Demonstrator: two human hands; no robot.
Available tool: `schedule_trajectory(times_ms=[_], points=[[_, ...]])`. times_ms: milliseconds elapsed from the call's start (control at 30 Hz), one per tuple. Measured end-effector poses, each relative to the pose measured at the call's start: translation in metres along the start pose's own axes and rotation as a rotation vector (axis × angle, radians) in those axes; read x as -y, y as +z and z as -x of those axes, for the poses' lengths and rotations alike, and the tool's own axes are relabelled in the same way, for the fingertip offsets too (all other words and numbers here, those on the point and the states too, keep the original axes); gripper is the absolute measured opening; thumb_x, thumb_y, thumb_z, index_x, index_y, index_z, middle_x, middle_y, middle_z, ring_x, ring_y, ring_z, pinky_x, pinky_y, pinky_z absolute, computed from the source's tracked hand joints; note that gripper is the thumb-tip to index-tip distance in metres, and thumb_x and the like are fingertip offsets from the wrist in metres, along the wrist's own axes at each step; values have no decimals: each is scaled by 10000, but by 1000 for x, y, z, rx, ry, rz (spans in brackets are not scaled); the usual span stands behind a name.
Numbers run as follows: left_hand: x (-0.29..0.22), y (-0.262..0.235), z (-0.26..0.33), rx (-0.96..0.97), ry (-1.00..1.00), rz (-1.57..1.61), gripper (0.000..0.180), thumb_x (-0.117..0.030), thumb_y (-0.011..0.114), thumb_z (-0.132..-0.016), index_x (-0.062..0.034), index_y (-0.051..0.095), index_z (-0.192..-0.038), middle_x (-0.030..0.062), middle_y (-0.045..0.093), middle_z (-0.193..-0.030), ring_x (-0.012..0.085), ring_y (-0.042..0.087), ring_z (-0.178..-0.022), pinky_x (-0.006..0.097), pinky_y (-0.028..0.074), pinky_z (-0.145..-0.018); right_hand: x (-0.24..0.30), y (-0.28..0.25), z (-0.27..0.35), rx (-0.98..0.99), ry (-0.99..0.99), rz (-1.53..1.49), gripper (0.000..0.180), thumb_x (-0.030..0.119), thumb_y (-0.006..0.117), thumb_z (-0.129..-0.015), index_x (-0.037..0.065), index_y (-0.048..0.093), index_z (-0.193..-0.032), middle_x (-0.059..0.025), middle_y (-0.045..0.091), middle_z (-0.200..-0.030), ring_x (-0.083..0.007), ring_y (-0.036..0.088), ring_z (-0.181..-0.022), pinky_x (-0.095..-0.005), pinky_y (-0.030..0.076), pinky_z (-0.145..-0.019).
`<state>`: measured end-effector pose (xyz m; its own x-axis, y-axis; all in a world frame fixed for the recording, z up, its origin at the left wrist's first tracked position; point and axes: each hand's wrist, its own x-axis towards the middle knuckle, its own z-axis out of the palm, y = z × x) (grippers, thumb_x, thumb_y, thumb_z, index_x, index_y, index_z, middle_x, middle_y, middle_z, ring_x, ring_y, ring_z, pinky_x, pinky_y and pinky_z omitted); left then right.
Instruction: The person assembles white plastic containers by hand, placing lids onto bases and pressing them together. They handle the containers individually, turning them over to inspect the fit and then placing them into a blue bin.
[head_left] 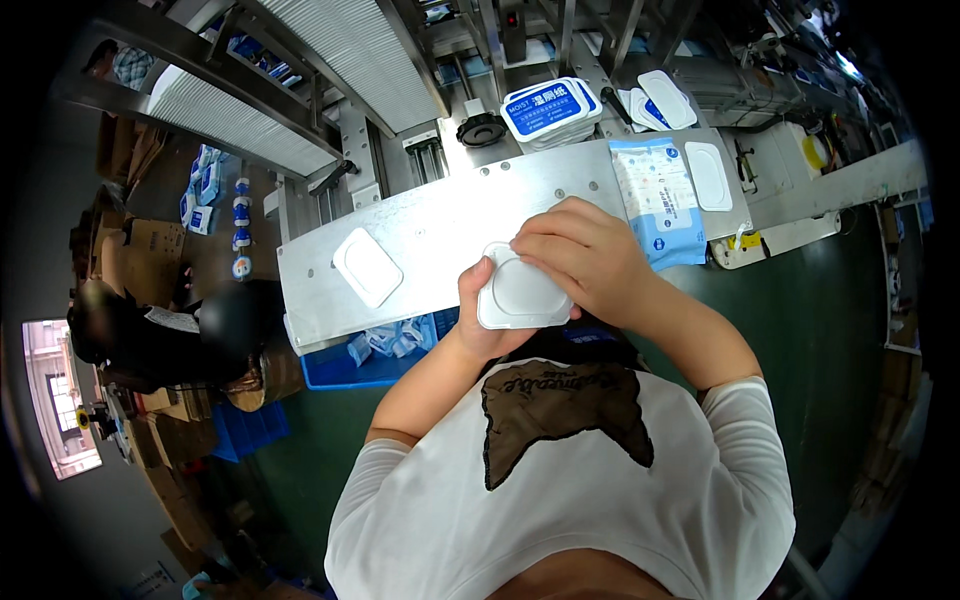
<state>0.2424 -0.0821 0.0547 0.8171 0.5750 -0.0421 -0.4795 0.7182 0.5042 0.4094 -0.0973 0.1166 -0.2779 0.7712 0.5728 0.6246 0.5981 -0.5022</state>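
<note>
My left hand (pixel 478 318) holds a white rounded plastic lid (pixel 520 295) from below, thumb on its left edge. My right hand (pixel 580 250) lies over the lid's top, fingertips pressing on its upper edge. Both hands hover just in front of a long metal plate (pixel 450 215). A second white lid (pixel 367 266) lies flat on the plate to the left. On the plate's right end rests a blue and white wet-wipe pack (pixel 655 198) with another white lid (pixel 710 175) beside it.
A stack of blue-topped lids (pixel 550 108) and loose white lids (pixel 662 98) sit behind the plate. Conveyor belts (pixel 250 120) run at upper left. A blue crate with packets (pixel 385 350) stands below the plate. Cardboard boxes (pixel 150 250) pile at left.
</note>
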Motion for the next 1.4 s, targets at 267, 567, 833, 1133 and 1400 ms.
schedule_trajectory(times_ms=[267,567,833,1133,1400], points=[[-9,11,1,-66,-113,76,1002,-726,444,-780,-47,263,-1494,228,381,-1435,328,551,-1118,503,505,-833,-4,-20,-1,-16,-86,-26,229,46,650,-719,29,647,-947,-96,659,-951,-286,625,-851,-367,518,-730],[-10,16,-2,-2,-142,175,977,-722,428,-792,-18,311,-1458,243,444,-1359,368,538,-1138,517,492,-833,-6,-19,7,-96,-35,-5,188,-53,683,-706,12,656,-881,-105,667,-913,-281,630,-811,-350,514,-703],[-7,9,-4,116,-102,295,920,-723,382,-823,-11,372,-1406,222,510,-1294,398,553,-1115,533,497,-834,-8,-22,9,-91,-20,-29,214,-57,684,-701,21,660,-899,-106,669,-923,-284,629,-817,-367,519,-717],[-6,10,-4,86,-143,291,877,-765,308,-859,-110,336,-1442,163,458,-1378,392,540,-1158,577,509,-836,-2,-19,-2,-160,-69,-72,219,-38,720,-675,18,676,-881,-99,677,-893,-274,627,-800,-333,516,-688],[-8,2,-8,248,-260,156,877,-782,271,-862,-140,315,-1459,124,469,-1364,387,532,-1176,562,525,-827,-10,-18,-8,-155,-102,116,245,39,670,-679,25,637,-921,-86,626,-947,-272,600,-822,-352,510,-684]])
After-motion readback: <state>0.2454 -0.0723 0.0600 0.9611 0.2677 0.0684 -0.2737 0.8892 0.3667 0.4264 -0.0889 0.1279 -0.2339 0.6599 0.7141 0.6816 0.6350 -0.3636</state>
